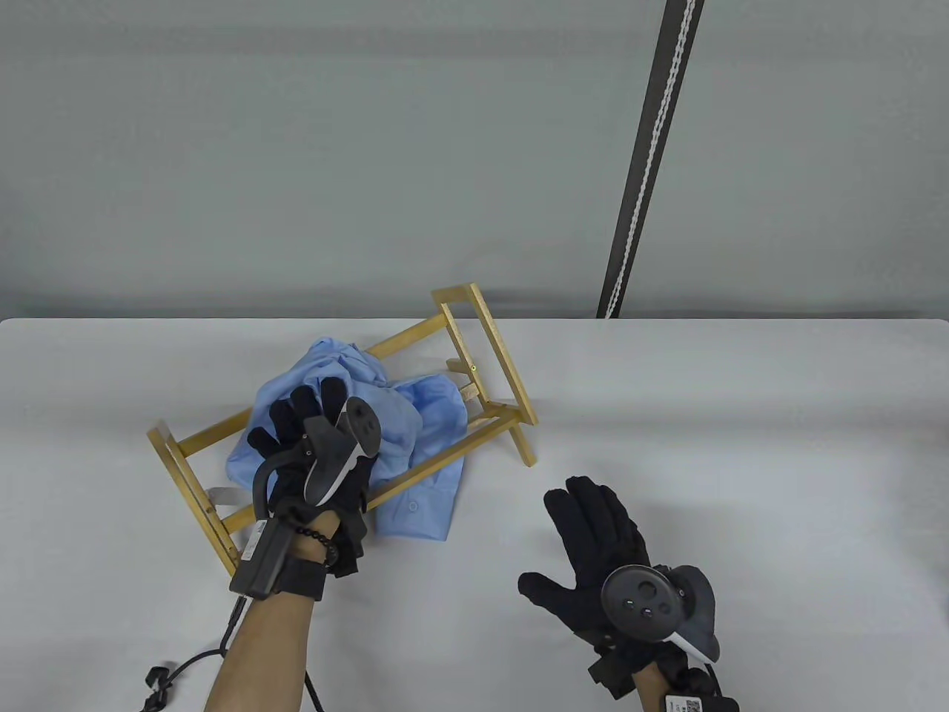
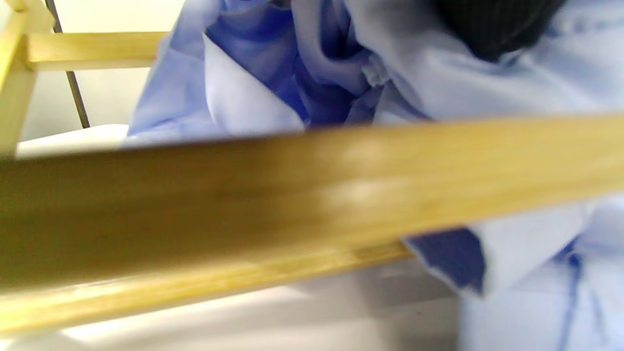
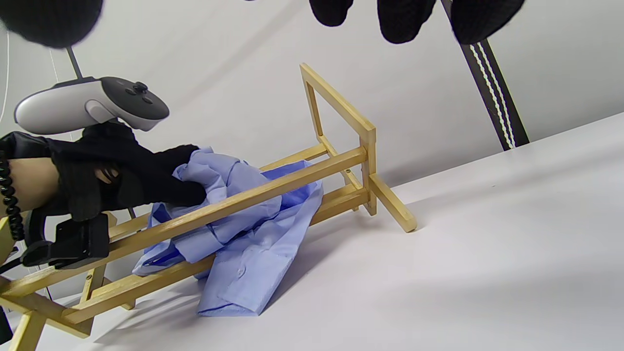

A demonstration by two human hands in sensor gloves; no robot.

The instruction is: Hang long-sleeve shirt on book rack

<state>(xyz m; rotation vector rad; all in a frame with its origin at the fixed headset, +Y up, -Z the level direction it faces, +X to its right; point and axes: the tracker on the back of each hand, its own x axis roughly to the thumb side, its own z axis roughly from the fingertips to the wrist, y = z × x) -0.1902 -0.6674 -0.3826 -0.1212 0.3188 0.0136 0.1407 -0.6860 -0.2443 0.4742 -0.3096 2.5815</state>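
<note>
A light blue long-sleeve shirt [image 1: 426, 415] lies bunched over the rails of a wooden book rack [image 1: 489, 348] that stands slantwise on the table's left half. One part hangs through the rails to the table. My left hand [image 1: 296, 415] is on top of the bunch and grips the fabric; the right wrist view shows its fingers [image 3: 161, 185] closed into the shirt [image 3: 243, 263] above the top rail [image 3: 302, 175]. The left wrist view shows a rail [image 2: 292, 195] close up with shirt [image 2: 243, 107] behind. My right hand [image 1: 593, 519] is open and empty, right of the rack.
The white table [image 1: 741, 445] stretches to the right of the rack. A black strip with a white cord [image 1: 645, 163] hangs at the back right in front of a grey wall. A black cable [image 1: 170, 667] lies at the front left edge.
</note>
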